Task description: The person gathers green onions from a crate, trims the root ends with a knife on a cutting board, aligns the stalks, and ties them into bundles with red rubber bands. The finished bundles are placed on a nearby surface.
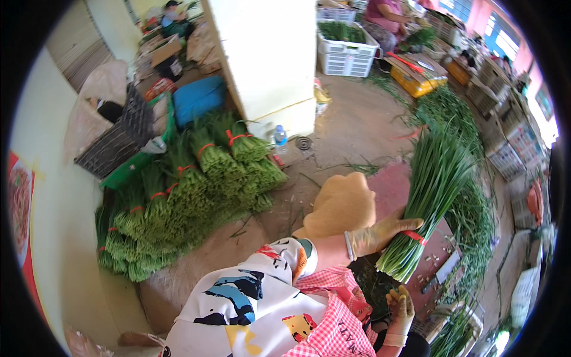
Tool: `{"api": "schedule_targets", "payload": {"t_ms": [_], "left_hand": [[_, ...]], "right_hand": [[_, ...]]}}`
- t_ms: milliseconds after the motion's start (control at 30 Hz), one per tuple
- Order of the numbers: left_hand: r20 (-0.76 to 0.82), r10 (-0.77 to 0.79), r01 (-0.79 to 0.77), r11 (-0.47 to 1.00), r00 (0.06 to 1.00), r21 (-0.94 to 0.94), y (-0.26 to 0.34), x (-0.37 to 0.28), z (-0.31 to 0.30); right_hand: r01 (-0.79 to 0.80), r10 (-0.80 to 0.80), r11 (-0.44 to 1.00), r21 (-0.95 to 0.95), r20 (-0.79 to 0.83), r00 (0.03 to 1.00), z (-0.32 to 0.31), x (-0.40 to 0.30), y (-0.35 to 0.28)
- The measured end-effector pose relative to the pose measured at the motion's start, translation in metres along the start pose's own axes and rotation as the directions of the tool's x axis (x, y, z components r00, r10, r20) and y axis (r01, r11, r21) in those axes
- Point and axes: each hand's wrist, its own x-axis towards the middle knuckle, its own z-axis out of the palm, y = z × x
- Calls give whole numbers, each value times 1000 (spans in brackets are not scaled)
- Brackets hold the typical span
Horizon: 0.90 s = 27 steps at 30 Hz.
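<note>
My left hand (pixel 390 227), in a thin yellowish glove, grips a bundle of long green leafy stalks (pixel 435 178), likely garlic chives, near a red band (pixel 415 236). The pale cut ends point down toward me. Just below those ends is my right hand (pixel 401 305), gloved too, fingers bent and holding nothing visible. A knife with a wide blade (pixel 447 267) lies on a reddish board (pixel 430 290) among small cut bits. At left, many similar bundles (pixel 200 178) with red bands are stacked in a pile.
A white pillar (pixel 272 67) stands ahead, with a water bottle (pixel 280 136) at its foot. Loose green leaves (pixel 473 205) cover the floor at right. Crates (pixel 495 156) line the right side. A white crate (pixel 345 56) and a co-worker (pixel 386 20) are beyond; another person (pixel 174 22) sits back left.
</note>
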Motion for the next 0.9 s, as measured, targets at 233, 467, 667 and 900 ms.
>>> {"api": "schedule_targets", "payload": {"t_ms": [233,467,667,900], "left_hand": [[-72,431,-346,803,899,486,208,-106,28],[-190,839,-343,401,510,850,355,-265,-12],[-387,918,-142,396,83,907,422,-434,-35],[-756,653,-274,736,43,619,370,-592,-57]], "right_hand": [[-154,195,975,-163,282,939,33,21,38],[-124,233,948,-292,377,896,24,50,69],[-135,297,909,-395,383,875,25,66,79],[-169,350,898,-405,429,832,33,85,95]]}}
